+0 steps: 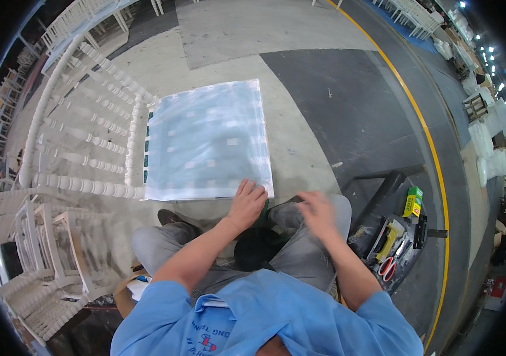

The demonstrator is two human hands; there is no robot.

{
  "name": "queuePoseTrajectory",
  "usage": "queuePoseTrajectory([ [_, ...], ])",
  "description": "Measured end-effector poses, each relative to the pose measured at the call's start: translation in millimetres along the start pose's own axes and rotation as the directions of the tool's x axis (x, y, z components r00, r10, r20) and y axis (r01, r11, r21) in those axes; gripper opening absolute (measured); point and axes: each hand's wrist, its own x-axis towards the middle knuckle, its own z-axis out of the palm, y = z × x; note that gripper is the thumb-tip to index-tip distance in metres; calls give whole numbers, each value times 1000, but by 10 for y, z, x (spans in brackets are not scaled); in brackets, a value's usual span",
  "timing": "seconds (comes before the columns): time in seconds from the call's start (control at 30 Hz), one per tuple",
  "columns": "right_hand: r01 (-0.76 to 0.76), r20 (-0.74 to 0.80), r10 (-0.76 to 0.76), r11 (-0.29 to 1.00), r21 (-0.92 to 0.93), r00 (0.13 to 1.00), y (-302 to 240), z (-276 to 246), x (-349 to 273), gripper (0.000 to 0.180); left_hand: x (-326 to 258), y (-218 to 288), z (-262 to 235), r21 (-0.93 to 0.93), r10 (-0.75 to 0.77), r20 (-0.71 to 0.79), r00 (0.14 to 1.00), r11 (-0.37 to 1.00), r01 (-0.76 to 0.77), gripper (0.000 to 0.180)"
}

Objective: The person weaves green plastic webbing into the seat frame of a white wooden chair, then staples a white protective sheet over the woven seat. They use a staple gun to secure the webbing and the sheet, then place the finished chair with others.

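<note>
Plastic sheet (208,139) covers the chair seat just ahead of both hands. Left hand (246,203) presses flat, fingers spread, on its near edge; right hand (317,212), blurred, hovers open and empty beside it, so smoothing seems underway.

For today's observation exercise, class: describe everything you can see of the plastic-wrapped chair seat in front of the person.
The chair seat is a square, flat pad, pale blue-green with light patches, under clear, glossy plastic film. It belongs to a white chair with turned spindles that lies on its back on the concrete floor. The left hand presses on its near edge; the blurred right hand is just clear of it.
</note>
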Motion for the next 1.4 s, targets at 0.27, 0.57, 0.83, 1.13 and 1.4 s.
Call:
queuePoseTrajectory([
  [0.27,-887,-548,715,446,-122,435,1729,-2023,-2054,29,-72,211,2,-39,-8,68,998,999,11,46],
  [0.57,-856,-236,897,431,284,373,1974,-1794,-1615,23,-321,340,-45,41,-196,130,972,981,192,55],
  [0.83,-441,-451,548,836,326,705,1630,-1997,-1324,31,-420,380,57,10,-252,187,950,967,254,68],
  [1.13,-332,374,254,929,162,892,-74,-1353,701,36,-413,382,78,-16,-268,214,939,961,278,73],
  [1.4,174,753,-12,975,-136,658,-384,-243,1031,60,-496,350,135,-36,-277,174,945,957,287,78],
])
